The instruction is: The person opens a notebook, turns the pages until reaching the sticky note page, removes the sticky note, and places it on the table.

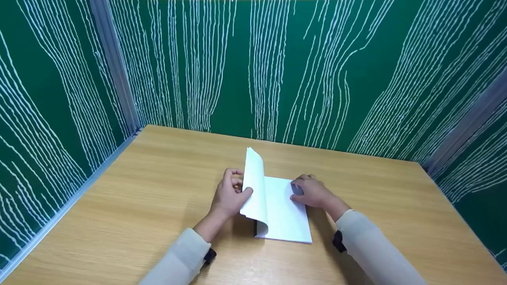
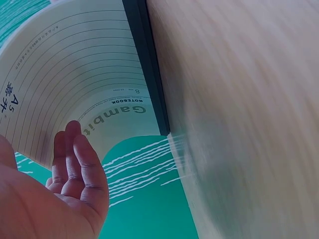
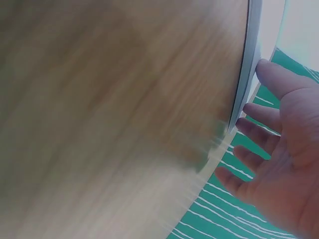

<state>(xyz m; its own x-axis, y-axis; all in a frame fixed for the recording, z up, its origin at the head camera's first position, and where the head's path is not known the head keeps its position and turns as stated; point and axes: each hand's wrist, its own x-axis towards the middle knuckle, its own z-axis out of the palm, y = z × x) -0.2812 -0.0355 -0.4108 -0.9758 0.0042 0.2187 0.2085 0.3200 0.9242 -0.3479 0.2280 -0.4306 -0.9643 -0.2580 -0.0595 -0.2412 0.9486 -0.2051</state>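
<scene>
A notebook (image 1: 287, 213) lies on the table with white pages facing up. Its left part, a curved cover with pages (image 1: 254, 186), stands raised. My left hand (image 1: 229, 196) holds that raised part between the thumb on the inner face and the fingers behind it. In the left wrist view the cover's outer side (image 2: 94, 64) shows curved printed lines and the word Gambit, beside a black spine (image 2: 147, 64). My right hand (image 1: 313, 192) rests at the notebook's right edge; the right wrist view shows the thumb and fingers (image 3: 261, 134) extended along that edge.
The wooden table (image 1: 158, 190) spreads around the notebook. Green walls (image 1: 233, 71) with white wavy lines stand behind and at both sides, with grey posts (image 1: 115, 63) at the corners. A dark band (image 1: 339, 241) sits under the right sleeve.
</scene>
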